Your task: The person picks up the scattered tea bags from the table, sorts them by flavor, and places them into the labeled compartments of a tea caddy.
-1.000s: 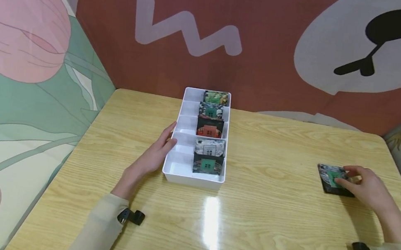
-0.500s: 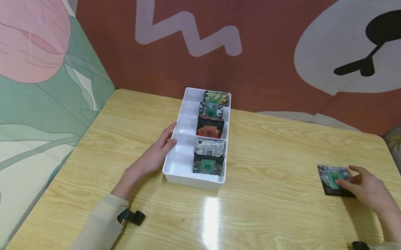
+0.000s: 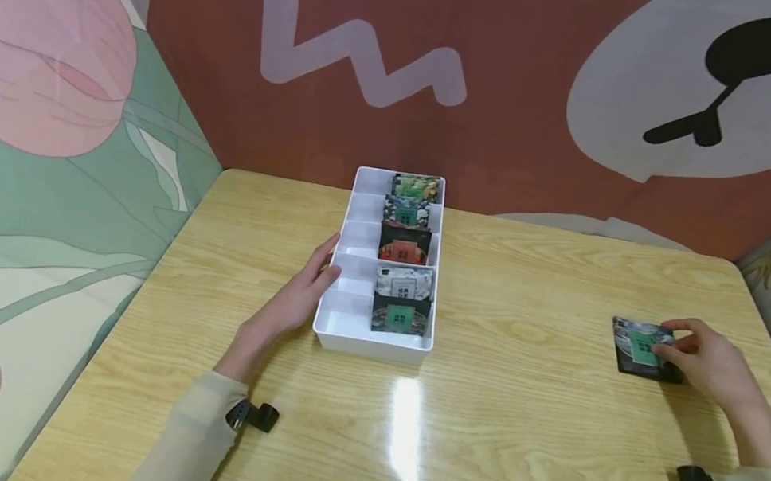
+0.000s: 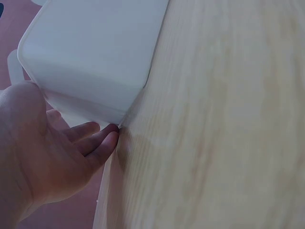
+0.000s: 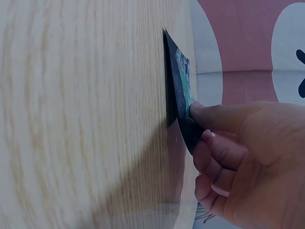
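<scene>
On the table's right side, my right hand (image 3: pixel 706 360) pinches the edge of a dark flat sachet (image 3: pixel 635 347) with a green label. In the right wrist view the thumb lies on the sachet's (image 5: pixel 177 86) face and fingers are behind its edge. That edge is raised off the table. My left hand (image 3: pixel 295 294) rests against the left wall of a long white divided box (image 3: pixel 372 349), its fingers extended. The left wrist view has those fingers (image 4: pixel 102 149) by the box's lower edge. Inside the box, sachets (image 3: pixel 400 316) stand along the right side, one design behind another.
A wooden table (image 3: pixel 511 448) bears everything. Behind it rises a printed red-brown wall covering (image 3: pixel 513 144), with a floral one (image 3: pixel 52 248) at the left. Both wrists carry small black devices (image 3: pixel 262 418).
The sachet at my right hand has shifted very slightly, and the thumb has moved a little on it. My left hand and the box stay put.
</scene>
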The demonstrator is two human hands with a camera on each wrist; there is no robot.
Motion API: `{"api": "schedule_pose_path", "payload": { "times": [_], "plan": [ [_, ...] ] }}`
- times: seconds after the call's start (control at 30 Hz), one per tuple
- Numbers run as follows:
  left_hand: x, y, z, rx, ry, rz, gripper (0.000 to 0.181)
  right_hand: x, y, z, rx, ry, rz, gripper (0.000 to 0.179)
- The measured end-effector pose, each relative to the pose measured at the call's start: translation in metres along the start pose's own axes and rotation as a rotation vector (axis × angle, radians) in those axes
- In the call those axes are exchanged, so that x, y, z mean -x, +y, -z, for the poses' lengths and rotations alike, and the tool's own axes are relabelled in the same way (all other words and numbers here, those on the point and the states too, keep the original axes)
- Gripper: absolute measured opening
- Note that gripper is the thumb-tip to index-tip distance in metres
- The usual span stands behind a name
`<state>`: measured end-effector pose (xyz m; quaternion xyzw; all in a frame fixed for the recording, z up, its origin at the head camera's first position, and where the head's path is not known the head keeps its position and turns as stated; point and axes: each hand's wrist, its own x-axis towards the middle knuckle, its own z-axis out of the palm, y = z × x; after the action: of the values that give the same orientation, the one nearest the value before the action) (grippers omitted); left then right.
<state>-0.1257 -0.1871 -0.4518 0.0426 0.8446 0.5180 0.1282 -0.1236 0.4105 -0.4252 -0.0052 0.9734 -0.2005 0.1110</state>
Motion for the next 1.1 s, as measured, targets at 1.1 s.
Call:
{"api": "schedule_pose_path", "payload": {
  "times": [1.1],
  "plan": [
    [0.001, 0.002, 0.000, 0.000, -0.009, -0.001, 0.059, 0.008, -0.035, -0.002, -0.104, 0.312, 0.080, 0.029]
  ]
}}
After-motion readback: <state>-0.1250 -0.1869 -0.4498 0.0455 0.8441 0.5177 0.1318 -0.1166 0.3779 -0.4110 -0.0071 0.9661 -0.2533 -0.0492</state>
